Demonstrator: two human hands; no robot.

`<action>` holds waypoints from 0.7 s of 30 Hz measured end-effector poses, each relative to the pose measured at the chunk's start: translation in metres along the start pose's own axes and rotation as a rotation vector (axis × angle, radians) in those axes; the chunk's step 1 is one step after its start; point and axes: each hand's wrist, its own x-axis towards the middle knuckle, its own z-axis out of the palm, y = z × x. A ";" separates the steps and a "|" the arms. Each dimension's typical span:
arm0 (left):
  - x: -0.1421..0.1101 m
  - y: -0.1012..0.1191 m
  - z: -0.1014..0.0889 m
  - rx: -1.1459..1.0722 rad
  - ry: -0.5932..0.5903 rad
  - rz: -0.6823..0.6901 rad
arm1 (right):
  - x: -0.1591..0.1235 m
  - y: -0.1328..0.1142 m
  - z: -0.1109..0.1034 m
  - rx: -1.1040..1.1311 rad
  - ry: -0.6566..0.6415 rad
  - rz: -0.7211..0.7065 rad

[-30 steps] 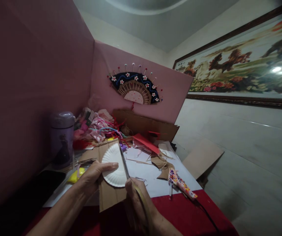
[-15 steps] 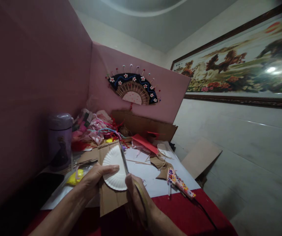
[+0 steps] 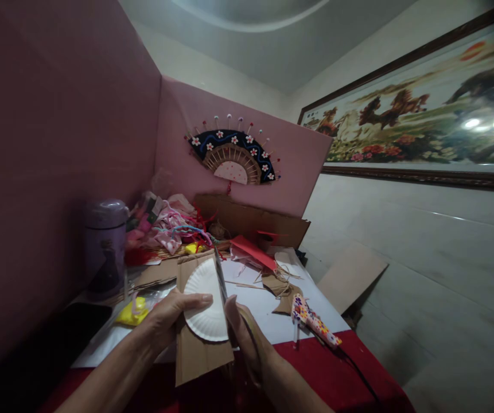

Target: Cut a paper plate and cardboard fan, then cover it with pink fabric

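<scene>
My left hand [image 3: 171,312] grips a piece of brown cardboard [image 3: 201,361] together with a white half paper plate [image 3: 205,321], its thumb pressed flat on the plate. The plate has a fluted curved rim on the left and a straight edge on the right. My right hand [image 3: 251,341] is closed round the handles of a pair of scissors [image 3: 221,276]. The blades point up and away from me, along the plate's straight edge and the cardboard's right side. Most of the handles are hidden in my palm.
A purple flask [image 3: 105,246] stands at the left, near a yellow packet [image 3: 132,311]. Craft materials [image 3: 173,223] are heaped at the back. A flower-patterned glue gun [image 3: 315,322] with a cord lies at the right, near cardboard scraps [image 3: 287,295]. A decorated fan [image 3: 229,152] hangs on the pink panel.
The cardboard and half plate have shifted slightly to the right and down, with my left hand. My right hand and the scissors have also moved a little right.
</scene>
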 end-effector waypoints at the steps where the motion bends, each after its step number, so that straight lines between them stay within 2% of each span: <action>1: -0.001 0.001 0.001 0.004 0.004 0.006 | 0.002 -0.001 -0.002 -0.008 -0.014 0.013; 4: -0.003 0.003 0.003 0.008 0.018 0.019 | 0.005 -0.003 -0.001 -0.018 -0.011 -0.008; 8: -0.001 0.002 0.001 -0.007 -0.017 0.042 | 0.005 -0.002 0.005 -0.033 0.055 -0.080; 13: 0.005 -0.003 -0.005 0.025 -0.021 0.059 | 0.004 0.005 0.009 -0.022 0.133 -0.060; 18: 0.004 -0.003 -0.005 0.052 -0.023 0.050 | 0.003 0.011 0.006 0.005 0.129 -0.041; 21: 0.000 -0.001 -0.002 0.032 -0.054 0.048 | 0.002 0.008 -0.002 -0.025 0.060 -0.003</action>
